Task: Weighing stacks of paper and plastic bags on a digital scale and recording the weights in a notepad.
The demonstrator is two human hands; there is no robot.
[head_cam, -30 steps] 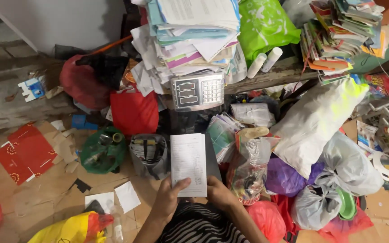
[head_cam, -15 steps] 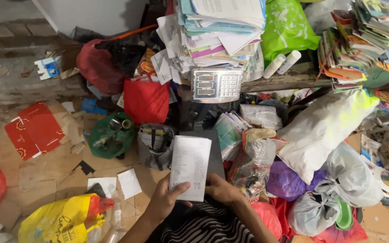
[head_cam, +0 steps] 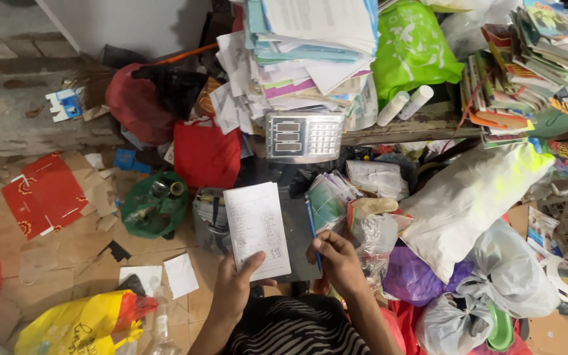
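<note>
Left hand: the left hand (head_cam: 235, 289) is closed around the lower left corner of a white rectangular paper slip covered in handwritten rows (head_cam: 256, 229), thumb lying across its face, fingers hidden behind it.
Right hand: the right hand (head_cam: 338, 260) is curled shut on a thin blue pen (head_cam: 313, 233), whose shaft runs up toward 12 o'clock along the slip's right edge, just beside it.
Paper slip: held upright in front of the person's striped lap, tilted slightly toward 11 o'clock, its top edge near the lower rim of a grey electronic weighing scale with a keypad (head_cam: 304, 137), which sits at 12 o'clock from the slip.
Backing: a dark flat board (head_cam: 297, 243) shows behind the slip's right side; whether the slip rests on it I cannot tell.
Surroundings: a green plastic bag holding cans (head_cam: 156, 205) lies at 9 o'clock from the slip, a tall stack of papers and booklets (head_cam: 307, 46) at 12 o'clock above the scale, and a large white sack (head_cam: 474, 197) at 3 o'clock.
Doing it well: in my judgement, writing cleanly calls for the thumb to pin the slip flat and the pen tip to come onto the sheet from the right without creasing it.
Risk: the slip is held by one corner only, so it could bend under the pen.
</note>
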